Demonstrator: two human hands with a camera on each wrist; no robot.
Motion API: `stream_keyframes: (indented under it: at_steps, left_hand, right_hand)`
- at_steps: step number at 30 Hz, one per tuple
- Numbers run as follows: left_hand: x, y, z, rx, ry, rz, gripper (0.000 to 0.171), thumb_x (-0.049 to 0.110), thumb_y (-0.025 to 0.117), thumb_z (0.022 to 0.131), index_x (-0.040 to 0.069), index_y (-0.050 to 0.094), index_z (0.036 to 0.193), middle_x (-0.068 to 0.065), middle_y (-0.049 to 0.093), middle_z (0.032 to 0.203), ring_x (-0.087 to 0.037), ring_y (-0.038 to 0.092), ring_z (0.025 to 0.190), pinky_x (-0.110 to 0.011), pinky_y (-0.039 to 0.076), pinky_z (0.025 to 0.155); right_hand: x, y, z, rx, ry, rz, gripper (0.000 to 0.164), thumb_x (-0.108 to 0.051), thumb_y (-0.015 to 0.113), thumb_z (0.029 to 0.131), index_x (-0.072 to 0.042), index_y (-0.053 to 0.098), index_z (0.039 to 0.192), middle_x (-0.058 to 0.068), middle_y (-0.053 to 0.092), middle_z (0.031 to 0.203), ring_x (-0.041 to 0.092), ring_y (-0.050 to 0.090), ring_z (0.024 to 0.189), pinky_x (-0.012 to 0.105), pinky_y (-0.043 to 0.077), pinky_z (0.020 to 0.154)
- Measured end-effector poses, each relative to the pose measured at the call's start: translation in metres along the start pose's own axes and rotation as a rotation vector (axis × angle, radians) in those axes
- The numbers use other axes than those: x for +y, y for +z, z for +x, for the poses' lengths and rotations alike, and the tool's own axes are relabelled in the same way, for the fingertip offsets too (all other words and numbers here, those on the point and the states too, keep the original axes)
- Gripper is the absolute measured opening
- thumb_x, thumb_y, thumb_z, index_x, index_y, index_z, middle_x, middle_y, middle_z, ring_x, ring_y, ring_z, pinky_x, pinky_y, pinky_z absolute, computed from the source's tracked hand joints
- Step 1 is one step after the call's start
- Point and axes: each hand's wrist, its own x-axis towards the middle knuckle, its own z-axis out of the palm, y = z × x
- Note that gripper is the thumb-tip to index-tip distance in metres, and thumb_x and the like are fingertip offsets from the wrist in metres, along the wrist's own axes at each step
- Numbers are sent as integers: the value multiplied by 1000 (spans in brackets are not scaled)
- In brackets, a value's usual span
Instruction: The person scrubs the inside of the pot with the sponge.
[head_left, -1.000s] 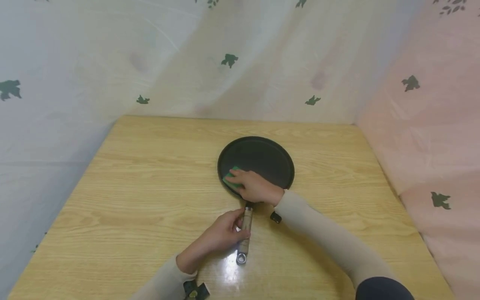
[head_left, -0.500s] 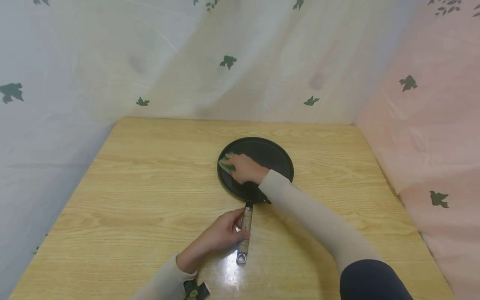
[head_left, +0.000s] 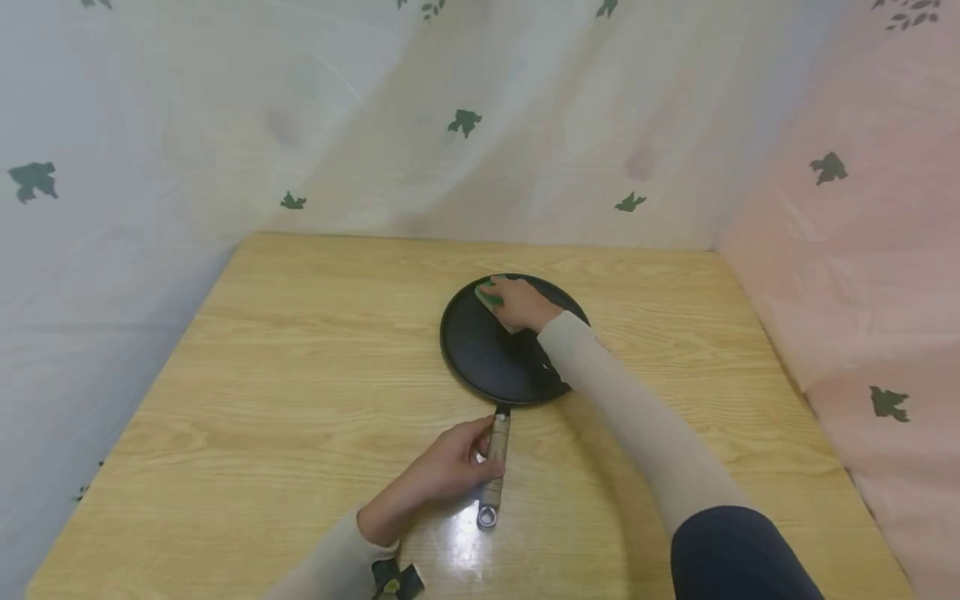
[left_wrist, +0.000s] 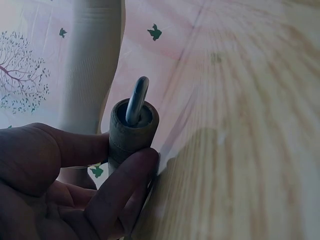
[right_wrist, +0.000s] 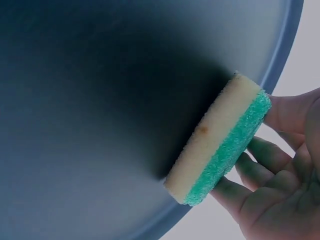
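Head view is showing a wooden table spreading around the fingers of both hands, with a pale cloth hanging well beyond them, turning pink on their right and bearing dark bird prints. A cream sleeve is trailing back from the right fingers, crossing the edge of the pan, and a navy band is wrapping it farther back. A dark strap piece is sitting at the left cuff, behind the left fingers.

The left hand is grasping the handle, thumb and fingers pressing on opposite sides. The right hand is pinching the sponge near the far rim. The pan is lying beneath the right fingers and ahead of the left ones.

Right wrist view is revealing two layers, green against the fingers and pale facing the pan, plus a brown spot; from the head, only a bit of the sponge is peeking past the fingers. Left wrist view is looking into the handle's end beside the fingers, where a metal ring is protruding, and is catching a tree print beyond.

Right hand and sleeve are covering part of the pan. Shadow beside the sponge is making its contact hard to read. The left fingers are appearing dim in their own wrist view.
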Motion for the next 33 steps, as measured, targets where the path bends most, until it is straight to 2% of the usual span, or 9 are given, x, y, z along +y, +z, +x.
stream_keyframes:
  at_steps: [3, 8, 10, 12, 15, 26, 29, 31, 33]
  left_hand:
    - [2, 0, 1, 4, -10, 8, 73, 5, 75, 93, -15, 40, 153, -5, 60, 91, -6, 49, 60, -20, 45, 52]
    - [3, -2, 1, 14, -23, 19, 72, 4, 75, 92, -14, 41, 153, -5, 60, 90, -7, 50, 60, -20, 45, 53]
    - [3, -2, 1, 18, -20, 23, 72, 3, 75, 92, -14, 41, 153, -5, 61, 89, -7, 51, 60, -21, 46, 53]
    - [2, -2, 2, 21, -12, 27, 72, 3, 75, 92, -15, 41, 152, -6, 61, 89, -7, 51, 61, -21, 46, 54]
    - [1, -3, 1, 22, 0, 24, 72, 3, 76, 92, -16, 40, 152, -6, 61, 90, -8, 51, 62, -21, 46, 54]
    - [0, -3, 3, 17, -25, 22, 74, 5, 75, 93, -16, 38, 153, -5, 61, 92, -7, 51, 62, -20, 46, 54]
    - [1, -3, 3, 18, -33, 19, 74, 5, 75, 93, -15, 38, 154, -6, 61, 92, -8, 50, 61, -20, 45, 53]
    - [2, -3, 3, 16, -36, 14, 74, 5, 75, 93, -15, 38, 154, -6, 61, 92, -8, 50, 61, -20, 44, 52]
    - [2, -2, 3, 16, -39, 12, 74, 6, 75, 93, -15, 38, 154, -6, 61, 93, -8, 50, 61, -20, 44, 52]
  right_hand:
    - [12, -5, -5, 5, 0, -23, 58, -10, 52, 108, -13, 37, 164, 16, 21, 173, 33, 65, 105, 41, 53, 100]
    - [28, -13, -19, 23, 3, -35, 58, -4, 52, 104, -9, 42, 161, 19, 25, 171, 42, 44, 145, 45, 46, 109]
    - [34, -15, -24, 24, 8, -15, 58, -2, 52, 103, -7, 43, 160, 20, 26, 171, 39, 57, 133, 40, 53, 98]
    - [40, -16, -30, 18, 19, 4, 58, -1, 53, 102, -8, 45, 159, 20, 26, 171, 28, 68, 99, 33, 55, 79]
    - [45, -16, -40, 5, 27, 29, 58, 0, 54, 101, -8, 46, 158, 21, 26, 170, 14, 48, 57, 25, 48, 56]
    - [36, 4, -81, 65, -6, 47, 56, 3, 58, 99, -2, 49, 154, 25, 32, 166, 15, 42, 53, 25, 48, 54]
    - [30, 13, -94, 93, -31, 39, 54, 4, 61, 100, -2, 52, 153, 26, 34, 165, 29, 72, 87, 33, 59, 70]
    - [25, 18, -101, 113, -51, 32, 53, 5, 62, 99, -1, 53, 151, 27, 35, 163, 43, 63, 126, 43, 60, 89]
    - [21, 22, -107, 133, -73, 35, 52, 6, 63, 99, -1, 55, 150, 27, 37, 162, 51, 39, 145, 52, 55, 102]
